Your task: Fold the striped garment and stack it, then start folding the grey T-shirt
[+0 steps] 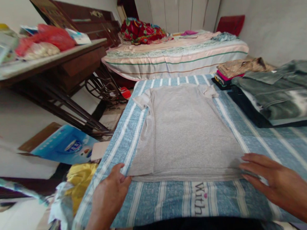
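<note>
A grey T-shirt (185,130) lies flat on a blue and white striped sheet (280,145), its hem toward me and its sleeves at the far end. My left hand (110,192) rests at the shirt's near left hem corner, thumb and fingers pinched on the edge of the cloth. My right hand (266,177) lies at the near right hem corner, fingers stretched out flat with the fingertips on the fabric.
A stack of folded clothes (277,93) with a dark green garment on top sits to the right. A bed (176,54) with striped bedding stands beyond. A dark wooden table (49,66) holding bags is at the left, with a blue box (67,144) and yellow cloth (80,178) below.
</note>
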`<state>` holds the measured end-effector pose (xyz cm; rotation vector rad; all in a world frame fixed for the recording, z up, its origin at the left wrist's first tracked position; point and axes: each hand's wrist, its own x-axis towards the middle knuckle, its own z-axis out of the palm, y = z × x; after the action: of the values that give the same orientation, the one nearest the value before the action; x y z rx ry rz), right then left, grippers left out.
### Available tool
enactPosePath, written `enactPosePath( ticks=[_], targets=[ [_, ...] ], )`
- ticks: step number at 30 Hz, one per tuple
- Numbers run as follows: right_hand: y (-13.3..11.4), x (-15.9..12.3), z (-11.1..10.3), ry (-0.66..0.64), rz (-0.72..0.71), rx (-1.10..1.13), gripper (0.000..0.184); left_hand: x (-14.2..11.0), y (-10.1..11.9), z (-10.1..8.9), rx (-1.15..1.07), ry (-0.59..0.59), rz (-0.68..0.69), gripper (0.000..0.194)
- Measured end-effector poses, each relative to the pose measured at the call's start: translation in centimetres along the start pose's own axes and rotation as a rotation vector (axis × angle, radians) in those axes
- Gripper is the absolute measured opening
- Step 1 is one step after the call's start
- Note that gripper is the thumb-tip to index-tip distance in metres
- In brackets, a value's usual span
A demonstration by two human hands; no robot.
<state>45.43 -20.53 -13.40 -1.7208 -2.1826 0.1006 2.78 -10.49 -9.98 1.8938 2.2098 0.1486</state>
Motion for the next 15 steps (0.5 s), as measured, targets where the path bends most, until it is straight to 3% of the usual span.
enactPosePath(
  ticks=[4,7,11,15],
  targets=[
    [-6.0,3.0,1.8,0.052,-0.197,0.140,0.021,-0.9,1.6,-0.1,0.111,0.134,0.073,0.038],
    [-9.3,4.5,3.9,0.108,-0.224,0.143,0.019,-1.3,2.4,0.5,0.131,0.182,0.253,0.032],
    [-11.2,5.5,6.3,0.143,-0.150,0.118,0.018,-1.6,3.3,1.5,0.146,0.224,0.495,0.025],
    [-11.6,5.8,7.2,0.143,-0.109,0.108,0.017,-1.5,4.6,2.2,0.159,0.195,0.590,0.024]
  ],
)
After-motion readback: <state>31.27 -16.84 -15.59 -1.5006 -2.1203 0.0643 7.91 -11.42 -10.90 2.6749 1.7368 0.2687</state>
